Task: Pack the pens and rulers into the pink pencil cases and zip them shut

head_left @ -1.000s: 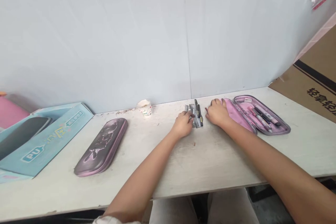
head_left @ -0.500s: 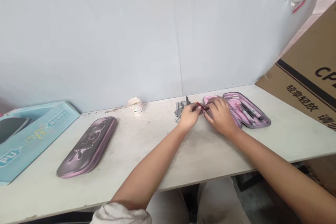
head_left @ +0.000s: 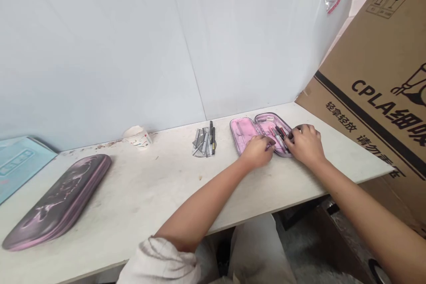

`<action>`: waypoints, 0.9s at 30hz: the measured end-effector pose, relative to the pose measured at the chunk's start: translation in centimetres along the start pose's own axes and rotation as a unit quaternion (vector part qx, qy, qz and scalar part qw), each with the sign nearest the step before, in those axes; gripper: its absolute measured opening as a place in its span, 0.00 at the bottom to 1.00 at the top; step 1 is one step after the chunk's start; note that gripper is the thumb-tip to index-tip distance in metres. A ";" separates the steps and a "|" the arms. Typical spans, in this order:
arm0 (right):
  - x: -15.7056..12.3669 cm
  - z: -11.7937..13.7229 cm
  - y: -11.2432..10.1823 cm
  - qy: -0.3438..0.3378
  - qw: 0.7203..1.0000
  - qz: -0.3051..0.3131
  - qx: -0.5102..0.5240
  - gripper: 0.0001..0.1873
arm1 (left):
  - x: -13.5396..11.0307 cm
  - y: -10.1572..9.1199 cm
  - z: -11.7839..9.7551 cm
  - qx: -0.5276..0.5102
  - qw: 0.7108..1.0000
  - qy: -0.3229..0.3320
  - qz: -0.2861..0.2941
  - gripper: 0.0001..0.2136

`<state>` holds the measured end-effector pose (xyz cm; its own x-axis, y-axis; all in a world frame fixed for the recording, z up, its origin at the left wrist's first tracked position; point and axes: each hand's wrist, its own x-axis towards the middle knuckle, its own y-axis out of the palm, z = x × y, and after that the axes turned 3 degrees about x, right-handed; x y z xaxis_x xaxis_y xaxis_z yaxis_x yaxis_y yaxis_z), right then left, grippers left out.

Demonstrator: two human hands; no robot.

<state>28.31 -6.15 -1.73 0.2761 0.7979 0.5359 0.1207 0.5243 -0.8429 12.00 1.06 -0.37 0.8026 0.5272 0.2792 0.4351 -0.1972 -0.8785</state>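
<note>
A pink-lined pencil case (head_left: pixel 242 129) lies open on the table, several pens (head_left: pixel 278 136) in its right half. My left hand (head_left: pixel 258 151) is at the front of the case near the hinge, its curled fingers closed on the rim. At the right side of the case is my right hand (head_left: pixel 308 145), with bent fingers over the pens. A red pen (head_left: pixel 283 129) shows just by its fingertips, partly hidden. Left of the case lie clear rulers (head_left: pixel 202 143) in a small pile, with dark pens (head_left: pixel 212 135) on them.
A closed dark pencil case (head_left: pixel 63 199) with pink edging lies on the left. A paper cup (head_left: pixel 137 136) stands near the wall. A light blue box (head_left: pixel 23 164) is at the far left, and a big cardboard carton (head_left: pixel 372 97) leans at the right.
Both hands have moved from beside the rulers, where they held a small red pen between them, rightward to the open pencil case. My view has turned to the right.
</note>
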 end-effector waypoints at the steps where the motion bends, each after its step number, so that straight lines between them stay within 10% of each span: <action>1: 0.1 0.1 0.0 -0.001 1.000 0.003 0.000 0.19 | -0.1 -0.2 0.2 -0.001 1.000 -0.002 -0.006 0.14; 7: 1.5 4.3 -0.3 -0.063 0.997 -0.013 0.040 0.17 | -2.5 -3.7 3.7 -0.002 0.994 -0.079 -0.071 0.14; 19: 2.3 20.9 -0.4 -0.185 0.971 0.105 0.109 0.21 | -11.4 -9.7 11.6 0.046 0.972 -0.206 -0.103 0.15; 27: 2.4 20.3 -0.6 -0.166 0.970 0.170 0.055 0.21 | -13.3 -10.7 11.8 0.080 0.980 -0.152 -0.098 0.16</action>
<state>9.51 1.53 1.08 -0.0424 0.9723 0.2301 -0.0314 0.2289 -0.9730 -8.17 5.94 0.78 0.5400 0.7689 0.3422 0.4799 0.0527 -0.8757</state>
